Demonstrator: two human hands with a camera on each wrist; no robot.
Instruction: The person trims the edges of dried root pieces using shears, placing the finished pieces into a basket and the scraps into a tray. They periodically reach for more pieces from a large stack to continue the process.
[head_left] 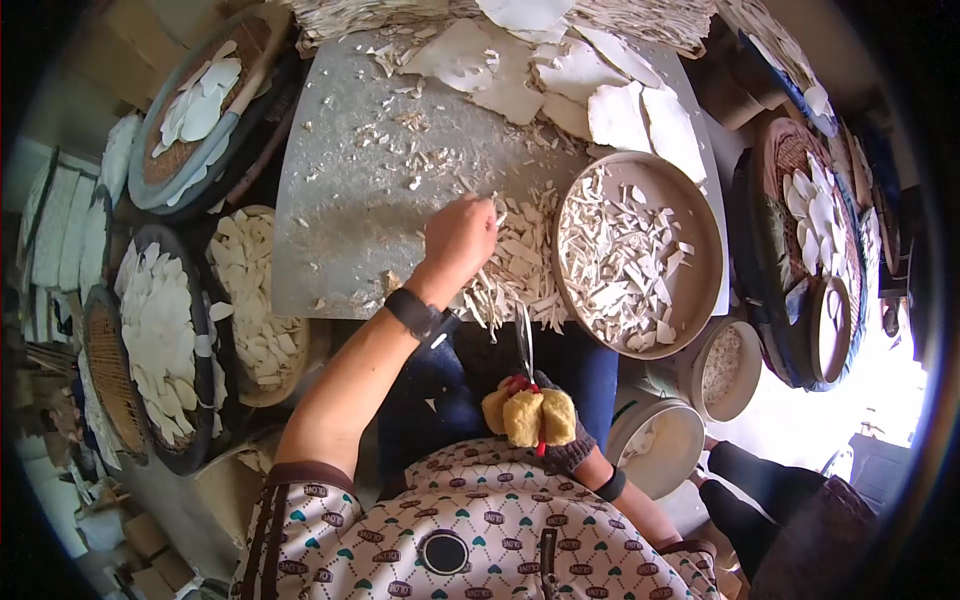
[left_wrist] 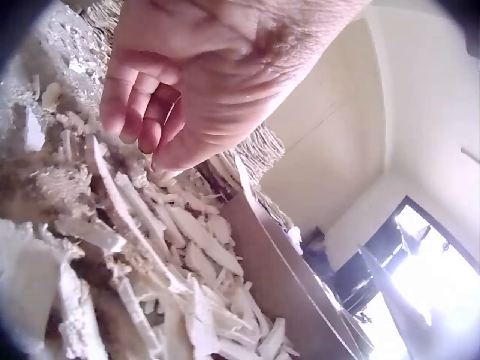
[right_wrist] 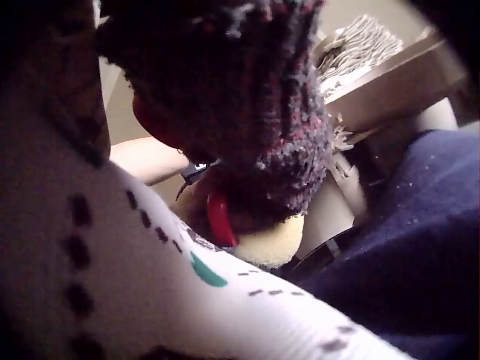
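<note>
My left hand (head_left: 460,240) is over the heap of white dried strips (head_left: 520,255) near the table's front edge. In the left wrist view its fingers are curled, and the thumb and fingertips pinch a small white chip (left_wrist: 163,177) at the top of the heap. My right hand (head_left: 570,450), in a dark knitted glove (right_wrist: 255,127), grips red-handled scissors (head_left: 525,340) low in front of my body. Yellow padding (head_left: 538,418) surrounds their handles and hides most of the fingers. The metal blades point up toward the table edge, below the heap.
A round tray (head_left: 708,290) of cut white pieces stands to the heap's right. Large flat white sheets (head_left: 480,70) lie at the table's back. Baskets of white slices (head_left: 160,340) flank the left side. Two buckets (head_left: 690,440) stand at lower right, near another person's legs (head_left: 745,480).
</note>
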